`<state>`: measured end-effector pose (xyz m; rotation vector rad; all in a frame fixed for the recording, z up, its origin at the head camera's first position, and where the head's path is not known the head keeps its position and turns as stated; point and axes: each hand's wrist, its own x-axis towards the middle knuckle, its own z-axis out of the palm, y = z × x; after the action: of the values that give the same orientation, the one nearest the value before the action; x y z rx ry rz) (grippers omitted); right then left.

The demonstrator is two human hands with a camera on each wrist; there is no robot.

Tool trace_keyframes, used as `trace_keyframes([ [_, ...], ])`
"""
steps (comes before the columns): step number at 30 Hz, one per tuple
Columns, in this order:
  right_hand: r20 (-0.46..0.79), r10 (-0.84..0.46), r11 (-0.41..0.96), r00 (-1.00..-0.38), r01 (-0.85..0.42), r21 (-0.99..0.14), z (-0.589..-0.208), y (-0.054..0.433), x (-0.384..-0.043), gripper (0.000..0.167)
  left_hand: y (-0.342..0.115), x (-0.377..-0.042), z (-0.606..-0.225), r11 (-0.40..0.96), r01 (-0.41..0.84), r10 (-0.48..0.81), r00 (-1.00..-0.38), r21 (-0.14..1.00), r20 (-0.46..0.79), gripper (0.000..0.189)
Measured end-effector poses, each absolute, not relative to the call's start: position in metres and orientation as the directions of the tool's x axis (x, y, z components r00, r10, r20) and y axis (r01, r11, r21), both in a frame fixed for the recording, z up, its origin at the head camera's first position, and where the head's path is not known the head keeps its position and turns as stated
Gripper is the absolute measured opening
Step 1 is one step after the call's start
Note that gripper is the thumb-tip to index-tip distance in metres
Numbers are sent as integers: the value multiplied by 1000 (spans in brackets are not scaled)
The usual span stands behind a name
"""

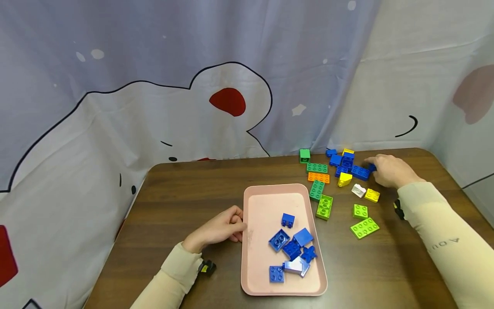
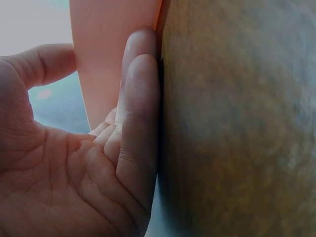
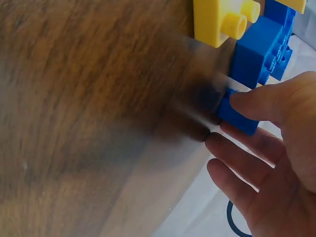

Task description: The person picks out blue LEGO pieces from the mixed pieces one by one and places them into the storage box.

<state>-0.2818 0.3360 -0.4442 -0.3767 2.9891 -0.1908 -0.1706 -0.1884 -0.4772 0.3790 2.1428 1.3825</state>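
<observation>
At the far right of the table, my right hand (image 1: pixel 391 171) pinches a small blue building block (image 3: pixel 236 116) between thumb and fingers. Close by it are several blue blocks, including a long blue block (image 1: pixel 360 173), and a yellow sloped block (image 1: pixel 344 179). My left hand (image 1: pixel 221 226) holds the left edge of a pink tray (image 1: pixel 253 240); its thumb touches the rim and its fingers lie against the outer side, low by the table. Inside the tray, toward the right and near end, lie several blue blocks (image 1: pixel 279 240) and a blue star-shaped piece (image 1: pixel 308 254).
Green blocks (image 1: pixel 317 168) and an orange block (image 1: pixel 318 177) lie beyond the tray's far right corner. To its right are lime blocks (image 1: pixel 364 228), a white block (image 1: pixel 358 190) and a yellow block (image 1: pixel 372 195). A patterned curtain (image 1: pixel 185 124) hangs behind the wooden table (image 1: pixel 185 193).
</observation>
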Motion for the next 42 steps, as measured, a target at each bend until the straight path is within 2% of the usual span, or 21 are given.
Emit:
trace_keyframes([
  [14,-67,-207,962,-976,-190,-193,-449,344,-266,40,-187,-171,-478,434,-51,515,-805,899,-294,27],
  [19,-60,-151,962,-987,-133,-237,-444,345,-251,35,-187,-171,-477,438,-55,514,-804,897,-300,25],
  [23,15,-112,959,-994,-112,-261,-438,341,-235,33,-187,-172,-477,435,-53,515,-805,899,-296,25],
  [28,155,-123,951,-980,-161,-264,-429,328,-215,30,-188,-173,-477,436,-48,517,-804,899,-294,27],
  [34,318,-179,924,-931,-270,-269,-418,298,-196,25,-189,-174,-477,430,-57,517,-803,901,-297,28],
  [42,414,-314,870,-854,-434,-236,-415,255,-177,24,-188,-171,-478,430,-61,515,-803,901,-300,28],
])
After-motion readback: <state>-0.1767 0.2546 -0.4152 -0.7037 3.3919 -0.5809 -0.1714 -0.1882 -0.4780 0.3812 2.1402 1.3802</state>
